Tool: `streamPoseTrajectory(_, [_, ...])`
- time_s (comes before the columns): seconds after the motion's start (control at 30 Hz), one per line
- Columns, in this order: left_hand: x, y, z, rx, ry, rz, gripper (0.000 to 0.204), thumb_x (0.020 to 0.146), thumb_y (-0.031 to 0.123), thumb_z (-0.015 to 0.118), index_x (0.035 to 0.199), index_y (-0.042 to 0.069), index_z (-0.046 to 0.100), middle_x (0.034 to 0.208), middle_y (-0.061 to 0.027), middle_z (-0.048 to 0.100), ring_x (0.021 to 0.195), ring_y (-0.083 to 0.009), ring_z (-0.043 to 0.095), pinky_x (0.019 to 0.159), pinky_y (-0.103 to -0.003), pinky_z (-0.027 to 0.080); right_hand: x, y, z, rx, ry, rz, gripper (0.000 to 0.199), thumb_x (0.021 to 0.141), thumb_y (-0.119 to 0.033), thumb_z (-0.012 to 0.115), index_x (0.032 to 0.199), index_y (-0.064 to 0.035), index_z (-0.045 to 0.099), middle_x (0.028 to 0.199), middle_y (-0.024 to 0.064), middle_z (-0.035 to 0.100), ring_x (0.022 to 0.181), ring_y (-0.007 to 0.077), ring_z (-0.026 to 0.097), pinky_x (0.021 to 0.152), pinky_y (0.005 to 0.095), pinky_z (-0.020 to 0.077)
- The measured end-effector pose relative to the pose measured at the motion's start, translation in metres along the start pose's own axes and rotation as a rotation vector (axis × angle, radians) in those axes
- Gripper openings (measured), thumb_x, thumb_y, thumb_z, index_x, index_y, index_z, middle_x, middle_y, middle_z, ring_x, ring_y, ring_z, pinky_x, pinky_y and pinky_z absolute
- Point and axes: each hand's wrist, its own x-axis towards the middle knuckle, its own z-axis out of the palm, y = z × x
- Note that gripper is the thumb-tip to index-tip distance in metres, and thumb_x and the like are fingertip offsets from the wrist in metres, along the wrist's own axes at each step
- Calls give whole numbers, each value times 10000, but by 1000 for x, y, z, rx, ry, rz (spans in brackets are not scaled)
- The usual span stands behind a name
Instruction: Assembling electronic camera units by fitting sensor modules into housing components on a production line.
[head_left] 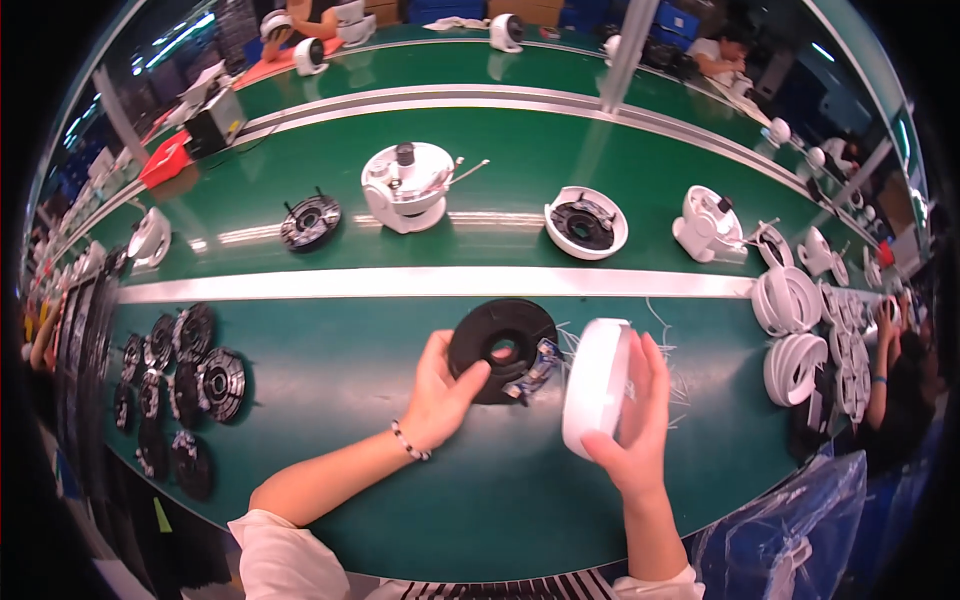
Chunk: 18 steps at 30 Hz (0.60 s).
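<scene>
Black and flat, the disc (476,342) is in my left hand (438,400) over the middle of the near bench (500,500), my thumb pressing its near left side. My right hand (642,435) spans the white ring (592,388) widely, thumb at its near end, fingers along its right side; the ring is up on edge, just right of the disc. The board (535,371) hangs at the disc's near right edge, so I judge that a careless swing of the ring could knock or bend it. White wires (679,386) lie near the ring; I cannot tell which are attached, and one could snag if either part drags across them. The ring looks glossy, and with so stretched a grip, a twist could let it slip and scuff on the bench.
</scene>
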Motion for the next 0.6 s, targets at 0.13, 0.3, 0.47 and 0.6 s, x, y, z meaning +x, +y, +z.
streamPoseTrajectory(0.13, [-12, -7, 15, 146, -396, -212, 681, 733, 46, 611, 1277, 27, 202, 1233, -95, 373, 1136, -182, 379, 946, -329, 325, 1, 31, 5, -586, -100, -181, 1063, 527, -266, 787, 1287, 50, 114, 1226, 193, 281, 1126, 288, 336, 932, 364, 286])
streamPoseTrajectory(0.3, [-1, -2, -13, -664, -732, -708, 749, 733, 251, 606, 1311, 56, 172, 1317, -129, 267, 1210, -257, 290, 984, -410, 267, -3, 36, 4, -429, -164, -142, 1087, 517, -288, 794, 1287, 52, 106, 1241, 211, 258, 1141, 307, 310, 933, 388, 275])
streamPoseTrajectory(0.47, [6, -2, 0, -606, -243, -812, 562, 818, 529, 336, 1174, 101, 414, 1108, -112, 488, 987, -272, 489, 852, -469, 393, -8, 36, 20, -756, -238, -189, 1098, 503, -276, 800, 1305, 21, 111, 1320, 211, 183, 1210, 299, 243, 961, 371, 252])
streamPoseTrajectory(0.6, [6, 6, 4, -753, -330, -803, 569, 833, 501, 285, 1176, 68, 422, 1139, -120, 485, 1022, -247, 489, 878, -400, 397, -2, 43, 9, -291, -187, -37, 1089, 512, -285, 791, 1292, 35, 101, 1141, 200, 314, 1142, 329, 284, 922, 400, 283])
